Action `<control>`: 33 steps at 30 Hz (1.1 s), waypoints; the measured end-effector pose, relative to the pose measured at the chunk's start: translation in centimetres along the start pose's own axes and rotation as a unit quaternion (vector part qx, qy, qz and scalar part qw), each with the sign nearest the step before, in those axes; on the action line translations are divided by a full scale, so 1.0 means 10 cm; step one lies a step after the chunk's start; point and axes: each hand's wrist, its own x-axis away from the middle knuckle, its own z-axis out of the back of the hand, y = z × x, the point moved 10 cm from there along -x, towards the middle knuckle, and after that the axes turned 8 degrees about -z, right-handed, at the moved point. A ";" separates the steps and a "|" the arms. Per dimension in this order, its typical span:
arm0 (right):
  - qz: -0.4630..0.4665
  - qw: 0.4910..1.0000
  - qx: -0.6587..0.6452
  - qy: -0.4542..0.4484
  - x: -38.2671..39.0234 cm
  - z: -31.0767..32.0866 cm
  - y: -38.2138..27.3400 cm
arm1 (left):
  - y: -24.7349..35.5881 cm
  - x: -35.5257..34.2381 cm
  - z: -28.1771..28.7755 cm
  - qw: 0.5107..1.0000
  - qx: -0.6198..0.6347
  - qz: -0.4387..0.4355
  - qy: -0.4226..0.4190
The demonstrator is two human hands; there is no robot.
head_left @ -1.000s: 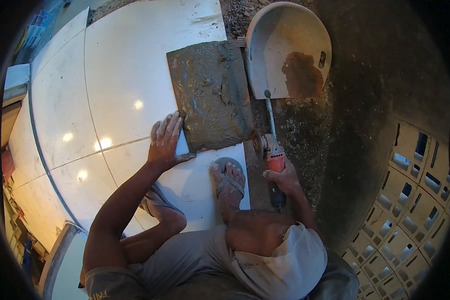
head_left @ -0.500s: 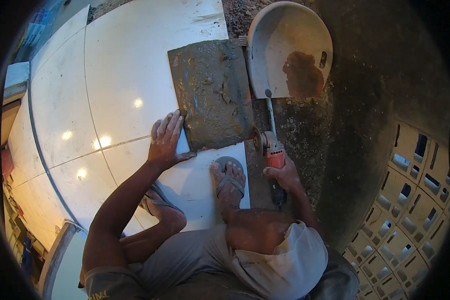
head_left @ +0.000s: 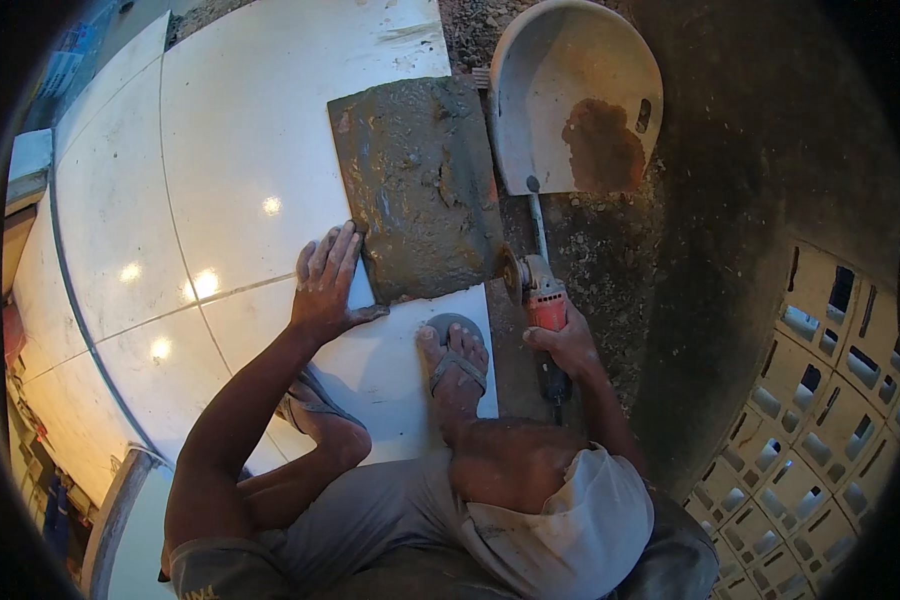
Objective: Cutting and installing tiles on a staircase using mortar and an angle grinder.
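With fingers spread flat, my left hand (head_left: 325, 288) presses on the white floor tile, its fingertips at the left edge of a rectangular slab coated in wet grey mortar (head_left: 420, 185). My right hand (head_left: 568, 345) is wrapped round the body of a red and black angle grinder (head_left: 547, 308). The grinder's disc (head_left: 511, 273) stands on edge at the slab's lower right corner; whether it touches is too small to tell. A white tile (head_left: 400, 400) lies below the slab, and my sandalled right foot (head_left: 457, 360) rests on it.
A pale, scoop-shaped basin (head_left: 540, 90) with a brown wet patch lies beyond the grinder, with a thin pipe (head_left: 540, 225) below it. Rubble and soil (head_left: 605, 260) cover the ground to the right. A pierced block wall (head_left: 820, 400) stands at the far right. Laid white tiles (head_left: 260, 130) spread leftward.
The whole view has shifted slightly. My left hand stays flat in the same place, and my right hand keeps its grip on the grinder at the slab's corner.
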 end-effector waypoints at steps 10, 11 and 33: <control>-0.009 1.000 -0.003 -0.009 -0.03 0.00 -0.05 | 0.00 0.00 0.01 1.000 0.001 -0.010 0.016; 0.003 1.000 0.008 -0.001 -0.03 0.02 -0.09 | 0.01 0.00 0.02 1.000 0.003 -0.014 0.020; -0.012 1.000 -0.002 -0.018 -0.07 0.01 -0.26 | -0.01 0.01 0.01 1.000 0.006 -0.002 0.014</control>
